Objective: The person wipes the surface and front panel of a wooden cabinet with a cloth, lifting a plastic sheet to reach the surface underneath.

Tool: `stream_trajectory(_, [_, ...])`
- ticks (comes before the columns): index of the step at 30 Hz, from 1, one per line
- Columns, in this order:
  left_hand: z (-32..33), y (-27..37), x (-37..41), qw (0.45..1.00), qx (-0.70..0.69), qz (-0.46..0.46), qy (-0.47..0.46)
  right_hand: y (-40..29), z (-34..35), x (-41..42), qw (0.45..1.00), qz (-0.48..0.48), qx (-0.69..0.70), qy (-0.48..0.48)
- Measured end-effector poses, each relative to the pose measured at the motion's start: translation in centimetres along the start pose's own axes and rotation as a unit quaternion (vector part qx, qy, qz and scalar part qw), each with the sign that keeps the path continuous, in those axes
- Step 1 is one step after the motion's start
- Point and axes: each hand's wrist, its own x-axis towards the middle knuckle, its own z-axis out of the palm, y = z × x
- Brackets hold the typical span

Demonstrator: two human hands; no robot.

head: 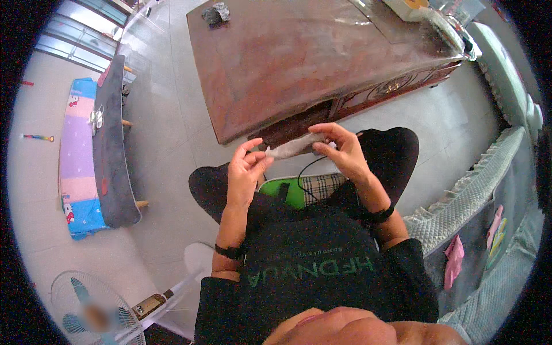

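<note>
A long, narrow roll of pale greyish material (295, 147), perhaps cloth or thin plastic, stretches between my two hands above my lap. My left hand (248, 168) pinches its left end between thumb and fingers. At the other end, my right hand (343, 148) grips it with the thumb below and the fingers above. A thin dark cord (302, 172) hangs in a curve beneath the right hand. Below the roll, a green and plaid cloth item (291, 189) shows between my knees. Exactly what the roll is cannot be told.
A reddish-brown wooden table (293, 64) stands in front, with a crumpled dark bundle (215, 15) at its far left. A grey padded bench (114, 151) is at the left, an electric fan (97, 312) at the lower left. A quilted sofa (465, 207) curves along the right.
</note>
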Motion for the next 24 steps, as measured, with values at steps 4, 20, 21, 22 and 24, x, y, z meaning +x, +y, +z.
stream_trajectory(4, [-0.3, 0.5, 0.6, 0.998, 0.05, 0.032, -0.01, -2.2, 0.2, 1.1, 1.0, -0.024, -0.014, -0.012])
stream_trajectory(20, [-1.3, 3.1, 6.5, 0.964, 0.157, 0.193, 0.093, 1.3, -4.0, 7.7, 0.955, -0.089, -0.248, 0.136])
stream_trajectory(21, [-0.8, 3.5, 6.1, 0.967, 0.152, 0.196, 0.054, 2.0, -4.4, 7.3, 0.951, -0.09, -0.254, 0.15])
stream_trajectory(22, [-0.1, 4.6, 5.3, 0.969, 0.147, 0.198, 0.015, 1.9, -4.8, 6.8, 0.954, -0.075, -0.248, 0.153])
stream_trajectory(24, [1.9, 7.5, 3.4, 0.962, 0.136, 0.211, -0.105, 2.2, -6.0, 6.3, 0.951, -0.062, -0.251, 0.171])
